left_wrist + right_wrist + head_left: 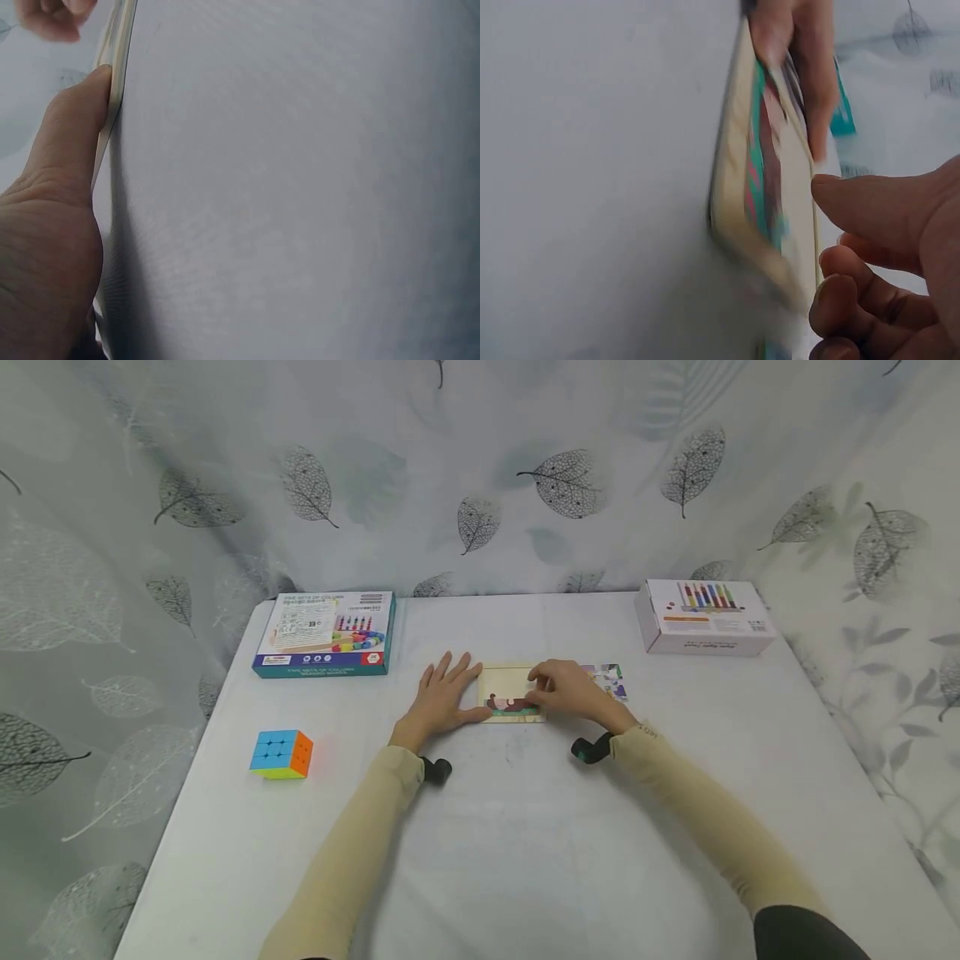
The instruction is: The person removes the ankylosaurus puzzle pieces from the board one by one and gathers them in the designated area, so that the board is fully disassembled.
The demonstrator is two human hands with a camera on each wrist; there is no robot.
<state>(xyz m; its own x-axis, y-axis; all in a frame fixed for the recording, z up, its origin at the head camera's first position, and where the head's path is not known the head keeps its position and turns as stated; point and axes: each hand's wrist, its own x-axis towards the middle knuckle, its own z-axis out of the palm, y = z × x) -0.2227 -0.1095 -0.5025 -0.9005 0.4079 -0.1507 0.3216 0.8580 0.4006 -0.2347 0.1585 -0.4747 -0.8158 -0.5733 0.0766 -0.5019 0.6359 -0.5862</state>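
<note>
A small wooden picture-puzzle tray (502,679) with a pale rim lies on the white table. Colourful pieces (506,703) with brown, pink and green fill its lower part, while the upper part shows bare wood. Fingers spread, my left hand (438,700) lies at the tray's left side, its thumb on the lower left corner. My right hand (566,687) hovers over the tray's right part with bent fingers. In the right wrist view, thumb and fingertips are apart, with no piece visible between them. More printed puzzle pieces (611,680) lie right of the tray, partly hidden behind that hand.
At the back left lies a flat toy box (330,635) with a sheet of print on top. A white box (705,618) with coloured sticks pictured on it stands at the back right. Left of the left forearm sits a cube puzzle (281,754). Leaf-patterned curtain (480,468) surrounds the table.
</note>
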